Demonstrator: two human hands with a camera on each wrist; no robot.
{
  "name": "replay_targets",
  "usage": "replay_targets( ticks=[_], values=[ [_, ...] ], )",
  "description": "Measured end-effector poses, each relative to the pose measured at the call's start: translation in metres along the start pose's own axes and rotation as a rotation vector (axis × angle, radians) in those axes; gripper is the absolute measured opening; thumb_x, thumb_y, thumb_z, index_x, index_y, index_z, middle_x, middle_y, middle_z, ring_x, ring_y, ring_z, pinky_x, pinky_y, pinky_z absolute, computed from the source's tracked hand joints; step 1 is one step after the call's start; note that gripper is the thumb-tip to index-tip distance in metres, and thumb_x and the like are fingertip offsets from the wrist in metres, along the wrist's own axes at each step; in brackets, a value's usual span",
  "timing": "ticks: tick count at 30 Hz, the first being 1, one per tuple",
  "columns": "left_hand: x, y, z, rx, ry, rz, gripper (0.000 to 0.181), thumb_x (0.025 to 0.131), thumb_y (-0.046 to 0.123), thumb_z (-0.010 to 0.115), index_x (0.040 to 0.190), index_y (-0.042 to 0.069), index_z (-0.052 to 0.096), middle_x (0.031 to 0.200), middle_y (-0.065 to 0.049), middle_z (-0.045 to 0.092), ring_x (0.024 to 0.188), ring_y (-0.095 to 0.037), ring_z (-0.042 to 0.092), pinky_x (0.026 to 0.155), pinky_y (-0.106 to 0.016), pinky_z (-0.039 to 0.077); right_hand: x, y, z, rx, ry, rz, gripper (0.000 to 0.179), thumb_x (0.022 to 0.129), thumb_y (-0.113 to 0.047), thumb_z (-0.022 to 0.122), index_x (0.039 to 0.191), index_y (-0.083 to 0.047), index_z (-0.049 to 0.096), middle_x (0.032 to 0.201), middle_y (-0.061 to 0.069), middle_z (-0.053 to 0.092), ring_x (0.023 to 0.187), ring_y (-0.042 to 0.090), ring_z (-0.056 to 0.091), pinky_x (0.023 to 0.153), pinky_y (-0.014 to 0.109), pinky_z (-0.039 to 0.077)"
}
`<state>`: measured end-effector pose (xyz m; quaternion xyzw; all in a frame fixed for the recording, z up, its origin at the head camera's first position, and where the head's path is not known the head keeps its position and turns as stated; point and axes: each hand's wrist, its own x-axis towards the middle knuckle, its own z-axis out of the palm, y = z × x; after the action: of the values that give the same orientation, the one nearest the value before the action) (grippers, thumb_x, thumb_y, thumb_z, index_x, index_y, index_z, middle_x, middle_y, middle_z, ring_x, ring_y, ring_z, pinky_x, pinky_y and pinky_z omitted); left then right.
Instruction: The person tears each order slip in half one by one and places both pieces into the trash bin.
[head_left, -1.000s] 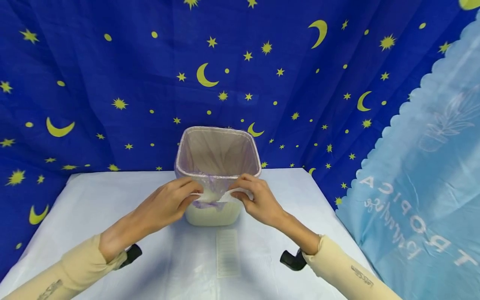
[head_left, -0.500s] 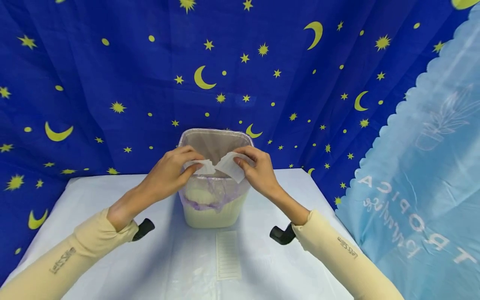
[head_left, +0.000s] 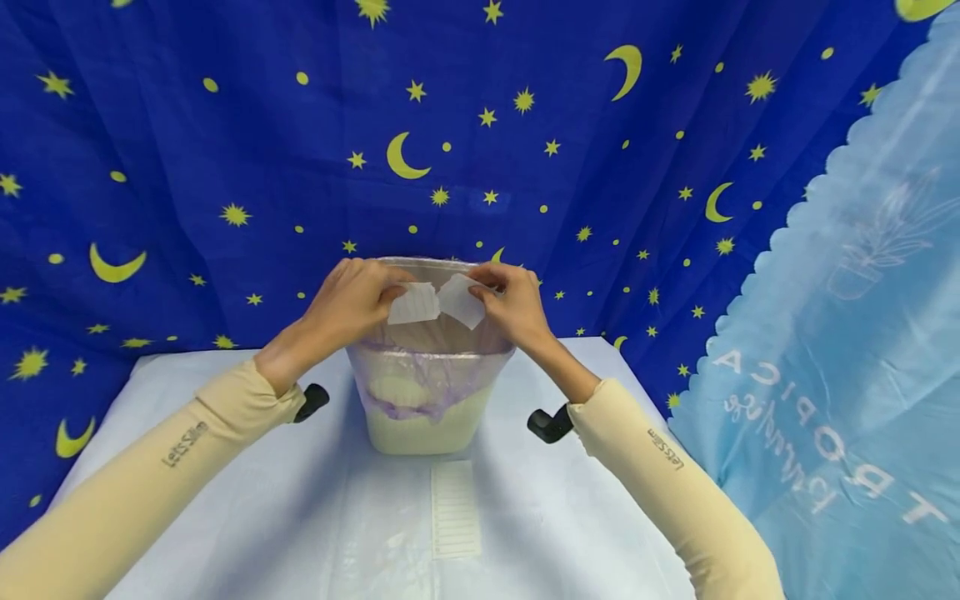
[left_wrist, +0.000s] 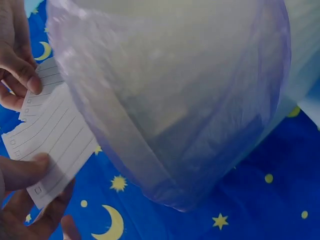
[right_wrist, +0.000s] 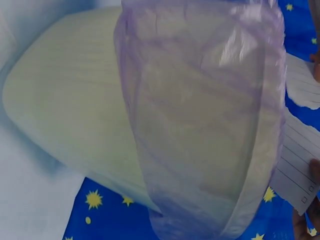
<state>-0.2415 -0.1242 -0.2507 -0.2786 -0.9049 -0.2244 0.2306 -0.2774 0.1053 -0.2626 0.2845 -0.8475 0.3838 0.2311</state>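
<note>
Above the mouth of a pale wastebasket (head_left: 420, 435), both hands hold torn pieces of lined paper. My left hand (head_left: 351, 302) pinches one piece (head_left: 414, 305) between thumb and fingers. My right hand (head_left: 517, 307) pinches the other piece (head_left: 459, 303). Ragged torn edges face each other, with a gap between them in the right wrist view. Printed lines and small checkboxes show on the paper (left_wrist: 60, 135) in the left wrist view. A thin, see-through purple bin liner (right_wrist: 200, 100) is folded over the wastebasket's rim. The wastebasket's bottom is hidden from the head view.
A lined checklist sheet (head_left: 455, 510) lies on the white-covered table (head_left: 300, 533) in front of the wastebasket. Behind stands a blue curtain (head_left: 300, 167) with moons and stars. A light blue printed cloth (head_left: 847, 367) hangs at the right.
Both hands have risen and moved forward, from in front of the wastebasket's near rim to above its opening. The two paper pieces are now more plainly visible, hanging from the fingers.
</note>
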Motion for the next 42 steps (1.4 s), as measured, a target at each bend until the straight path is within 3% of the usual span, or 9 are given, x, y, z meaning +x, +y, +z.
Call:
replay_targets(
  ticks=[3,5,8,12,22,28,33,42],
  values=[
    [0.005,-0.004,0.000,0.029,-0.042,-0.036,0.022,0.090,-0.001,0.063,0.107,0.005,0.075,0.077,-0.012,0.071,0.051,-0.016,0.049,0.052,-0.031,0.038,0.009,0.003,0.005,-0.017,-0.052,0.023,0.012,0.082,0.005,0.070,0.092,0.001,0.075,0.086,0.014,0.075,0.076,0.023,0.071,0.071,0.032,0.054],
    [0.010,-0.006,0.001,0.048,-0.104,-0.075,0.022,0.090,0.000,0.063,0.109,0.005,0.074,0.082,-0.011,0.072,0.054,-0.016,0.054,0.053,-0.031,0.041,0.015,0.004,0.008,-0.033,-0.111,0.043,0.010,0.083,0.003,0.070,0.092,0.001,0.075,0.087,0.014,0.075,0.076,0.022,0.071,0.070,0.031,0.054],
    [0.017,-0.010,0.005,0.081,-0.217,-0.128,0.027,0.086,-0.001,0.064,0.111,0.005,0.073,0.101,-0.011,0.074,0.074,-0.021,0.068,0.062,-0.036,0.051,0.022,0.006,0.011,-0.044,-0.212,0.078,0.008,0.085,0.000,0.070,0.091,0.001,0.075,0.087,0.013,0.075,0.074,0.018,0.068,0.067,0.027,0.053],
    [0.023,-0.013,0.014,0.119,-0.307,-0.134,0.029,0.083,-0.001,0.064,0.110,0.006,0.073,0.111,-0.011,0.072,0.099,-0.028,0.068,0.079,-0.044,0.053,0.024,0.011,0.016,-0.070,-0.305,0.090,0.006,0.086,-0.003,0.069,0.087,0.002,0.074,0.084,0.014,0.074,0.071,0.015,0.065,0.066,0.025,0.051],
    [0.022,-0.019,0.030,0.118,-0.250,-0.092,0.017,0.080,-0.001,0.067,0.092,0.007,0.075,0.094,-0.009,0.074,0.091,-0.028,0.068,0.080,-0.045,0.052,0.019,0.026,0.022,-0.139,-0.365,0.142,0.007,0.085,-0.004,0.070,0.086,0.000,0.075,0.079,0.010,0.073,0.063,0.009,0.057,0.057,0.019,0.042],
    [0.019,-0.026,0.036,0.113,-0.236,-0.076,0.013,0.079,0.000,0.067,0.086,0.009,0.074,0.088,-0.006,0.073,0.085,-0.025,0.067,0.076,-0.046,0.052,0.018,0.031,0.026,-0.188,-0.410,0.120,0.006,0.083,-0.004,0.071,0.086,-0.003,0.076,0.080,0.008,0.074,0.063,0.008,0.057,0.059,0.020,0.044],
    [0.017,-0.029,0.041,0.118,-0.264,-0.085,0.014,0.079,0.001,0.068,0.087,0.011,0.075,0.089,-0.005,0.074,0.084,-0.024,0.068,0.074,-0.046,0.052,0.017,0.033,0.028,-0.205,-0.457,0.096,0.006,0.082,-0.003,0.072,0.086,-0.004,0.076,0.075,0.006,0.073,0.060,0.006,0.053,0.056,0.019,0.042],
    [0.011,-0.036,0.044,0.083,-0.355,-0.070,0.025,0.080,0.002,0.072,0.101,0.014,0.078,0.099,-0.003,0.076,0.094,-0.024,0.069,0.085,-0.046,0.052,0.016,0.036,0.031,-0.183,-0.521,0.048,0.005,0.081,-0.002,0.073,0.085,-0.001,0.075,0.076,0.008,0.072,0.062,0.007,0.055,0.058,0.018,0.044]
  ],
)
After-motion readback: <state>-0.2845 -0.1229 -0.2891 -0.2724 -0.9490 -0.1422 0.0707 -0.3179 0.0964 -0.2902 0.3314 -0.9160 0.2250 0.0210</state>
